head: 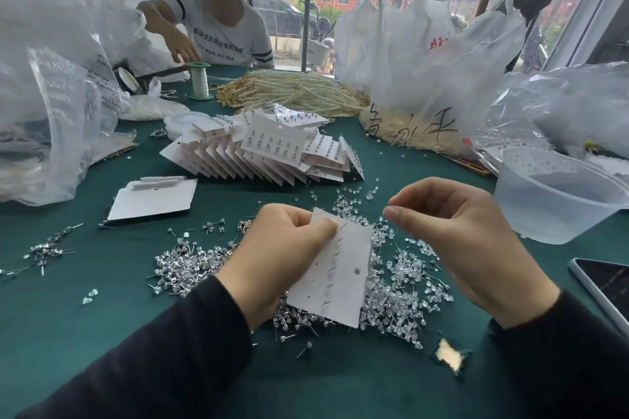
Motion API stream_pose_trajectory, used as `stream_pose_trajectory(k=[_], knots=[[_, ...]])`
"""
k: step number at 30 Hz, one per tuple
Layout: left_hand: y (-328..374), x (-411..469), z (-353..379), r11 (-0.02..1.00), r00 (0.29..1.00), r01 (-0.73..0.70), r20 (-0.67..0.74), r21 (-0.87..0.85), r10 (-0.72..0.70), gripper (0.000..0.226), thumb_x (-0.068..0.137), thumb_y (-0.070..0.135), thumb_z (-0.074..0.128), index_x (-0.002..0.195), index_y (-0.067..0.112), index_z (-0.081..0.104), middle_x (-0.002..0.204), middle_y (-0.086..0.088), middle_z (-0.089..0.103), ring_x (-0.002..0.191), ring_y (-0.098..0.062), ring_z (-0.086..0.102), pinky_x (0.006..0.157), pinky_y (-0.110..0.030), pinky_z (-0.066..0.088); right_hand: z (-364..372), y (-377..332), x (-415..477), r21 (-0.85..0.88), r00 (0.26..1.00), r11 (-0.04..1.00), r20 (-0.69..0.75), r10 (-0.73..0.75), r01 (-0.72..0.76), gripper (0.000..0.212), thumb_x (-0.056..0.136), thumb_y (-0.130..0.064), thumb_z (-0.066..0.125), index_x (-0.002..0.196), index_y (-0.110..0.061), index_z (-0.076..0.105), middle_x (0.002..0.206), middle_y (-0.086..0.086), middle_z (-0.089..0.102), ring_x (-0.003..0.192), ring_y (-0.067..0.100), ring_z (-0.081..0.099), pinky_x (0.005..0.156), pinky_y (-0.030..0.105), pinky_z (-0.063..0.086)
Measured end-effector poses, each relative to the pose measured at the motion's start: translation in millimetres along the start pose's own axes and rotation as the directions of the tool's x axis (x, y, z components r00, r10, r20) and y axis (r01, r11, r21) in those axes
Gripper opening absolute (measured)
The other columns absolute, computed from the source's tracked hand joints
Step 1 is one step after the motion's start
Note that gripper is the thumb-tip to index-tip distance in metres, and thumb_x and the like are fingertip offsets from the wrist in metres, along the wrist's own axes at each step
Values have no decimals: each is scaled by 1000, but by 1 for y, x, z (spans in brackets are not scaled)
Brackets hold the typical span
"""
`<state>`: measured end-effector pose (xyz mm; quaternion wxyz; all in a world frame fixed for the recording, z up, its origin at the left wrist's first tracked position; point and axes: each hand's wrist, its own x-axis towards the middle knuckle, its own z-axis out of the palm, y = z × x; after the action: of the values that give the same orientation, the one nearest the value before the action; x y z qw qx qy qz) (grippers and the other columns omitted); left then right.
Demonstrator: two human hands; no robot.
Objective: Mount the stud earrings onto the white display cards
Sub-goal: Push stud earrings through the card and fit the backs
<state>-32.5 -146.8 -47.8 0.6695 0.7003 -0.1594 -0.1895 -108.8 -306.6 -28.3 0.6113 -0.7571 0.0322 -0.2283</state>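
Observation:
My left hand (279, 248) grips a white display card (337, 275) by its upper left edge, holding it tilted above the pile. A column of stud posts with clear backs runs down the card, and a bare post sticks out at the top. My right hand (452, 241) hovers just right of the card. Its fingers are curled, with thumb and forefinger pinched together on a tiny earring piece too small to make out. Loose stud earrings (190, 265) and clear backs (405, 292) lie heaped on the green table (102, 316) under both hands.
A fanned stack of filled cards (272, 153) lies behind the pile, with blank cards (153, 201) to the left. A clear plastic tub (558, 201) and a phone (609, 286) sit at the right. Plastic bags, pearl strands (296, 92) and two other people are around the table.

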Motion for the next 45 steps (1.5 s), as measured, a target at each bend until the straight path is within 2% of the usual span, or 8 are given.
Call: stream_pose_trajectory(k=[6, 9, 15, 22, 29, 34, 38, 45], knots=[[-1, -2, 4, 999, 999, -22, -24, 45, 23, 31, 84, 14, 57, 80, -17, 55, 70, -18, 54, 63, -27, 49, 60, -38, 38, 12, 3, -6, -96, 999, 995, 21, -29, 31, 10, 70, -3, 75, 71, -13, 72, 69, 3, 72, 61, 9, 63, 57, 15, 48], [-1, -3, 4, 998, 1000, -18, -25, 59, 20, 33, 84, 14, 56, 83, -19, 53, 71, -17, 53, 63, -26, 48, 59, -38, 37, 13, 2, -7, -98, 1000, 995, 25, -2, 4, 14, 72, -3, 74, 75, -17, 74, 71, -1, 73, 62, 6, 64, 58, 14, 47], [-4, -3, 6, 992, 999, -46, -17, 118, 48, 34, 84, 17, 55, 82, -17, 57, 68, -15, 52, 58, -23, 47, 55, -33, 37, 18, 0, -9, -143, 995, 985, -8, -98, 96, 15, 75, -2, 71, 75, -17, 73, 70, -2, 72, 60, 6, 63, 57, 13, 48], [-4, -3, 6, 982, 994, -107, -11, 153, 110, 33, 83, 14, 55, 82, -18, 55, 69, -16, 52, 59, -23, 47, 55, -34, 34, 27, 7, -14, -432, 960, 862, 40, -277, 267, 15, 74, -1, 72, 73, -16, 70, 73, -4, 67, 67, 12, 63, 65, 26, 52], [-2, -4, 4, 922, 975, -191, -43, 336, 217, 35, 77, 21, 57, 68, -13, 56, 59, -10, 48, 54, -17, 42, 51, -28, 34, 31, 9, -16, -490, 913, 779, 103, -394, 391, 11, 74, 4, 70, 73, -7, 68, 75, -2, 64, 69, 12, 61, 64, 31, 52], [1, -7, 5, 872, 951, -234, -85, 431, 297, 39, 79, 14, 56, 49, -7, 43, 48, -8, 34, 45, -15, 32, 41, -22, 25, 34, 10, -17, -520, 885, 732, 114, -451, 440, 9, 73, 5, 68, 72, -4, 67, 75, 0, 63, 66, 11, 59, 63, 25, 49], [3, -9, 4, 841, 942, -269, -54, 470, 331, 37, 80, 17, 56, 54, -8, 48, 50, -14, 42, 45, -15, 35, 40, -22, 28, 36, 13, -18, -522, 887, 734, 104, -449, 433, 8, 73, 4, 68, 72, -4, 67, 74, 1, 63, 66, 10, 60, 62, 24, 50], [5, -12, 5, 828, 931, -307, -32, 469, 363, 45, 82, 14, 57, 40, 6, 41, 40, 2, 31, 37, -10, 27, 37, -14, 23, 40, 15, -19, -487, 898, 770, 72, -434, 412, 10, 72, 7, 69, 72, -3, 70, 74, 0, 64, 66, 9, 60, 62, 19, 50]])
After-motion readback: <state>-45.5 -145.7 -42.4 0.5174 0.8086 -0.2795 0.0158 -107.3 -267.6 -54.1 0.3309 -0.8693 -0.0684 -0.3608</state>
